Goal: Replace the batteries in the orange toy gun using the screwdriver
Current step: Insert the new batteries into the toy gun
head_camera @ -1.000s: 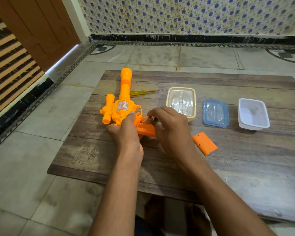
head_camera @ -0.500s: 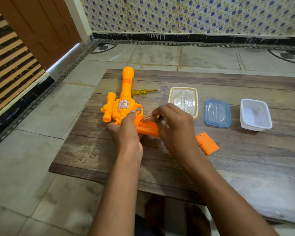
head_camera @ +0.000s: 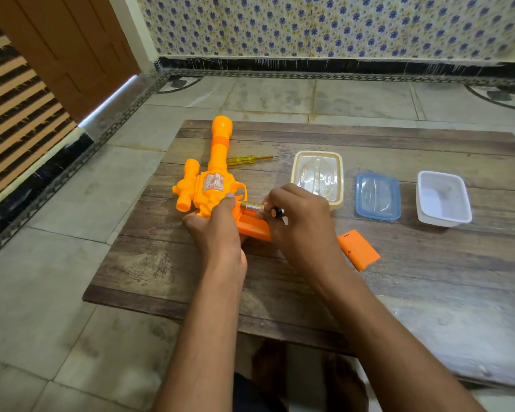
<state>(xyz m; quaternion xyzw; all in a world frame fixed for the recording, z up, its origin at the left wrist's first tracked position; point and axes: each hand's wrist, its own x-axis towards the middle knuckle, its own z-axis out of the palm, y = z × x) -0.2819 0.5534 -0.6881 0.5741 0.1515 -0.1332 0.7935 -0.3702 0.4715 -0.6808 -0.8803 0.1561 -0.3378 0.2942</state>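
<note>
While left hand [head_camera: 217, 230] grips it, orange toy gun [head_camera: 213, 179] lies barrel away, right fingers [head_camera: 280, 200] pinching battery [head_camera: 254, 207].

the orange toy gun [head_camera: 211, 185] lies flat on its side at the board's left – barrel toward the far edge, a short scope-like tube on its left, a silvery sticker on the body, its grip angled near-right. a gold-labelled battery [head_camera: 254, 207] sits tilted at the open grip. the loose orange battery cover [head_camera: 359, 249] lies to the right – well apart. the yellow-handled screwdriver [head_camera: 249, 159] rests just beyond the barrel, tip pointing right.
</note>
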